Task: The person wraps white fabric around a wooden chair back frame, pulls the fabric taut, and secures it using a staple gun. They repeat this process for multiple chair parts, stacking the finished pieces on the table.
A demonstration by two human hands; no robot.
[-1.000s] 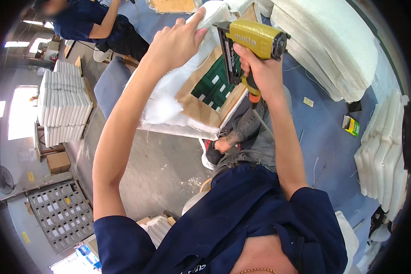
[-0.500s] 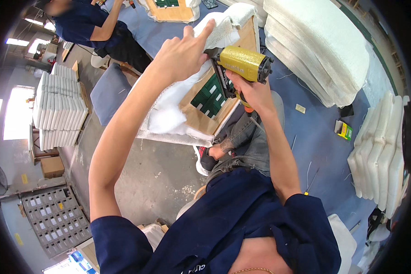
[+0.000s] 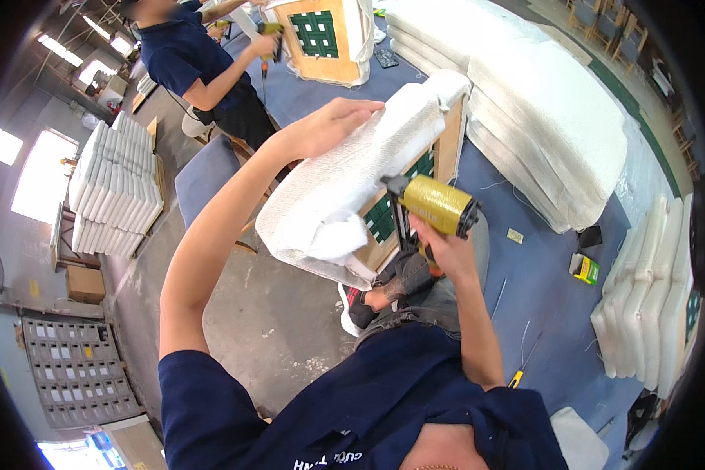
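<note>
My right hand [image 3: 446, 249] is wrapped round the handle of a yellow and black pneumatic staple gun [image 3: 432, 204]. The gun's nose is close to the underside of a cushioned seat panel [image 3: 351, 180], apart from the wood as far as I can see. White textured fabric covers this tilted panel, and its open side shows a wooden frame and green woven webbing [image 3: 379, 219]. Loose white wadding [image 3: 339, 237] bulges at the lower corner. On the upper fabric side lies my left hand [image 3: 333, 128], fingers stretched out along the cover; some fingertips are hard to see.
A co-worker [image 3: 204, 70] holds another staple gun beside a similar panel [image 3: 315, 39]. Stacked white cushions [image 3: 525, 117] line the right of the blue table [image 3: 517, 301]. There lie a yellow-green box [image 3: 583, 268] and a yellow-handled screwdriver [image 3: 516, 379]. More cushions [image 3: 117, 188] stand at left.
The panel has tilted, showing more of its fabric side. My left hand has flattened onto the cover. My right hand has lowered the staple gun away from the panel's upper edge.
</note>
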